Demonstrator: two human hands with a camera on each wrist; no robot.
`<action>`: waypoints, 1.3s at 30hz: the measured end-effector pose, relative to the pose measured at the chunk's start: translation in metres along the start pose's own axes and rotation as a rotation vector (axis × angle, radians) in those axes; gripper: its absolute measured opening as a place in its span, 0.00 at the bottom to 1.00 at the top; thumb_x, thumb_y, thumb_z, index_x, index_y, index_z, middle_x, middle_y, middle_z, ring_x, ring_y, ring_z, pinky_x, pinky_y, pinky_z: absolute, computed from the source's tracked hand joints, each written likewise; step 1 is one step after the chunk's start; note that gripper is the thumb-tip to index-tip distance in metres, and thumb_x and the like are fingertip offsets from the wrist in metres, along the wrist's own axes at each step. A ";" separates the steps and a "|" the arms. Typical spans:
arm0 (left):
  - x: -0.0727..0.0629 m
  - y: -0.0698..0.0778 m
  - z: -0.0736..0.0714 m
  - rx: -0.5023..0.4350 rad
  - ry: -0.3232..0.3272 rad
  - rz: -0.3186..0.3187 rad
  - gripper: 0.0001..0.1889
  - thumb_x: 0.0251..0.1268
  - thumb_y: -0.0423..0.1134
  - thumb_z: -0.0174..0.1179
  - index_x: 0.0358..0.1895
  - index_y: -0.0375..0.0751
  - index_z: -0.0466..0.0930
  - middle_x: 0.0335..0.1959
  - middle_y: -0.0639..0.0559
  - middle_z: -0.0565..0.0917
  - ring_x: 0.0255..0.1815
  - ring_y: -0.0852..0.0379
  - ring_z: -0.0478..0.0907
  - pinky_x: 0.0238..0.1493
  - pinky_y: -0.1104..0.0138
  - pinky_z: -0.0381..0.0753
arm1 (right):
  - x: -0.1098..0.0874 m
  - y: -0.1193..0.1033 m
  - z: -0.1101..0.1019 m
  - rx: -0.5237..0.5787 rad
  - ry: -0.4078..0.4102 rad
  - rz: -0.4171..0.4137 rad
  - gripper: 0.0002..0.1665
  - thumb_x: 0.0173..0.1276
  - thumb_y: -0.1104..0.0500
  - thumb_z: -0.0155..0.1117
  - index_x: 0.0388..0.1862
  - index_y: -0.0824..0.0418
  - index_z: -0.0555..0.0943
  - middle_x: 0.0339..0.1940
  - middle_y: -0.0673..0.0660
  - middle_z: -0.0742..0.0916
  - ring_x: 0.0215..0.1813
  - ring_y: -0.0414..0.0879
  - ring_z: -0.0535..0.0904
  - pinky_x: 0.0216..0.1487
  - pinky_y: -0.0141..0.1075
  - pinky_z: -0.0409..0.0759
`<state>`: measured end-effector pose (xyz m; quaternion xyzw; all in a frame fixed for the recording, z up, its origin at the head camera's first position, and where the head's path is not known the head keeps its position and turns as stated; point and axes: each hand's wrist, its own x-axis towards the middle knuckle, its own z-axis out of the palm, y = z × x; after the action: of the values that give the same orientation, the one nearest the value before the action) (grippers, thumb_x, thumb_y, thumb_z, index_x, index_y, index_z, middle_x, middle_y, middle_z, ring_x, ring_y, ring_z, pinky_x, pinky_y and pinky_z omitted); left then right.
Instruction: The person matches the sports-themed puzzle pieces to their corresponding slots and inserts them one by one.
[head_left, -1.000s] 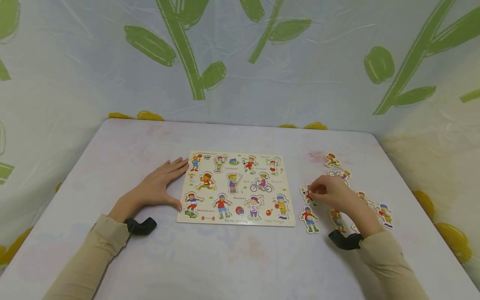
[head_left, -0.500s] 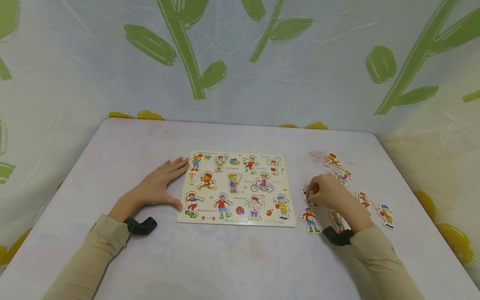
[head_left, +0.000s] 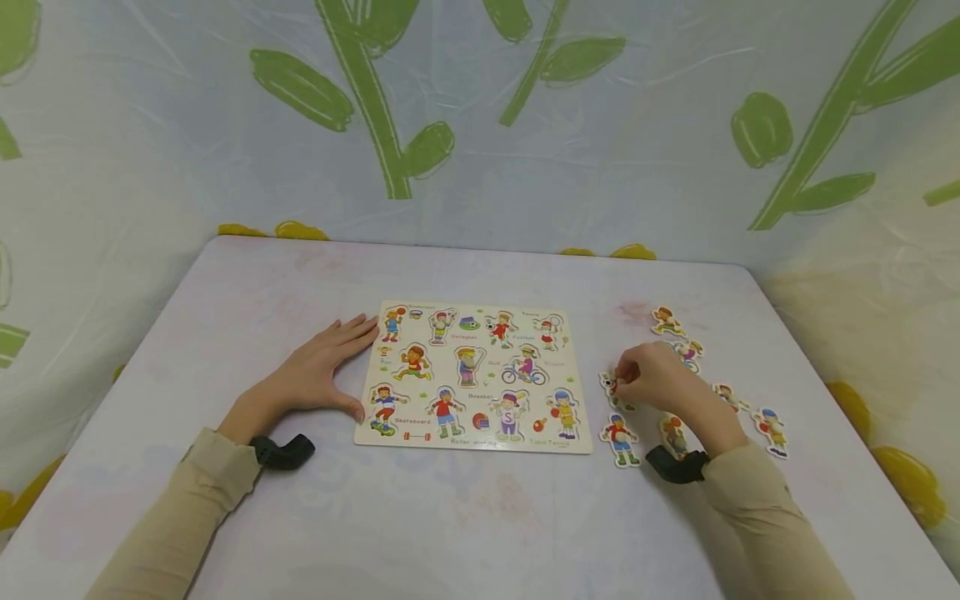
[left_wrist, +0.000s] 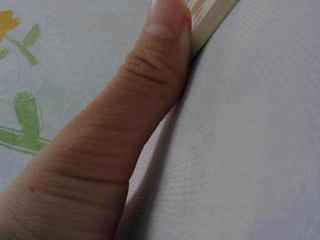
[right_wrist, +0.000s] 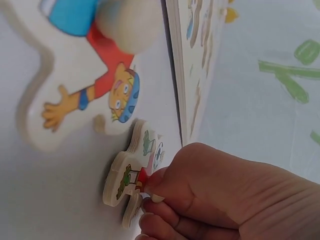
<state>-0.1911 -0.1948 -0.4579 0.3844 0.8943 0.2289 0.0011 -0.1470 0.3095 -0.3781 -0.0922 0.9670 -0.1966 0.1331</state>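
A wooden peg puzzle board [head_left: 480,433] printed with children at sports lies on the table. My left hand [head_left: 307,371] rests at its left edge, fingers spread, thumb touching the side; the left wrist view shows that thumb [left_wrist: 150,75] against the board's edge [left_wrist: 212,27]. Right of the board, my right hand [head_left: 660,379] pinches the small knob of a football-player puzzle piece [head_left: 609,387]. In the right wrist view, thumb and fingers close on that piece [right_wrist: 132,177]; whether it is off the table I cannot tell. The nearest piece is the roller skater [head_left: 621,440].
Several other puzzle pieces lie around my right hand: a runner [head_left: 666,321], a cyclist [head_left: 692,354], a table-tennis player [head_left: 772,432] and one partly under the wrist [head_left: 673,435]. A patterned cloth wall [head_left: 480,167] stands behind the table [head_left: 375,525].
My right wrist and forearm have shifted slightly left, while the fingertips stay at the football-player piece. The left hand and the board have kept their place.
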 end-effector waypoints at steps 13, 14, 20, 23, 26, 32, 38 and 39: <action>0.002 0.001 0.000 -0.001 -0.024 -0.029 0.70 0.30 0.76 0.71 0.78 0.36 0.54 0.80 0.46 0.53 0.81 0.44 0.43 0.79 0.50 0.41 | 0.014 -0.012 -0.004 -0.001 0.027 -0.041 0.05 0.54 0.66 0.71 0.30 0.65 0.84 0.24 0.54 0.81 0.28 0.47 0.74 0.28 0.36 0.75; 0.002 0.001 0.000 0.001 -0.024 -0.028 0.70 0.30 0.76 0.71 0.78 0.36 0.54 0.80 0.46 0.52 0.81 0.44 0.43 0.79 0.50 0.41 | 0.016 -0.014 -0.004 -0.004 0.031 -0.050 0.05 0.54 0.67 0.70 0.30 0.65 0.84 0.24 0.54 0.81 0.27 0.47 0.74 0.27 0.36 0.75; 0.002 0.003 0.000 0.000 -0.003 -0.006 0.69 0.31 0.74 0.72 0.77 0.34 0.56 0.80 0.43 0.54 0.80 0.41 0.45 0.78 0.47 0.43 | 0.026 -0.020 -0.004 0.001 0.037 -0.083 0.04 0.54 0.66 0.71 0.29 0.65 0.84 0.24 0.53 0.81 0.28 0.47 0.73 0.28 0.36 0.75; 0.002 0.004 -0.001 -0.005 -0.005 -0.007 0.69 0.31 0.74 0.73 0.77 0.34 0.56 0.79 0.43 0.54 0.80 0.40 0.46 0.78 0.47 0.44 | 0.030 -0.021 -0.005 0.012 0.039 -0.088 0.04 0.54 0.66 0.71 0.28 0.64 0.84 0.24 0.53 0.81 0.29 0.47 0.73 0.28 0.36 0.74; 0.002 0.005 -0.002 -0.003 -0.012 -0.013 0.69 0.31 0.73 0.73 0.77 0.34 0.55 0.80 0.43 0.54 0.80 0.40 0.45 0.78 0.47 0.43 | 0.034 -0.024 -0.005 0.013 0.045 -0.102 0.04 0.53 0.67 0.71 0.28 0.65 0.84 0.24 0.54 0.82 0.29 0.47 0.73 0.29 0.36 0.74; 0.003 0.004 -0.002 0.005 -0.014 -0.014 0.69 0.32 0.73 0.73 0.77 0.34 0.55 0.80 0.43 0.54 0.80 0.40 0.45 0.78 0.47 0.44 | 0.044 -0.034 -0.006 -0.004 0.041 -0.109 0.04 0.54 0.66 0.71 0.28 0.65 0.84 0.25 0.54 0.83 0.29 0.47 0.74 0.30 0.37 0.75; 0.002 0.003 -0.001 0.004 -0.016 -0.021 0.69 0.32 0.73 0.72 0.77 0.33 0.55 0.80 0.43 0.54 0.80 0.40 0.45 0.78 0.47 0.44 | 0.058 -0.046 -0.006 0.000 0.029 -0.134 0.03 0.56 0.66 0.71 0.28 0.64 0.84 0.26 0.55 0.84 0.29 0.48 0.74 0.30 0.37 0.76; 0.001 0.003 -0.001 0.002 -0.017 -0.022 0.69 0.32 0.73 0.72 0.77 0.34 0.55 0.80 0.43 0.53 0.80 0.40 0.45 0.78 0.47 0.43 | 0.060 -0.047 -0.006 -0.002 0.032 -0.144 0.03 0.55 0.66 0.71 0.28 0.64 0.84 0.26 0.56 0.84 0.29 0.48 0.74 0.30 0.38 0.76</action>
<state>-0.1900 -0.1923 -0.4558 0.3766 0.8986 0.2249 0.0111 -0.2001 0.2552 -0.3669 -0.1586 0.9601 -0.2063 0.1028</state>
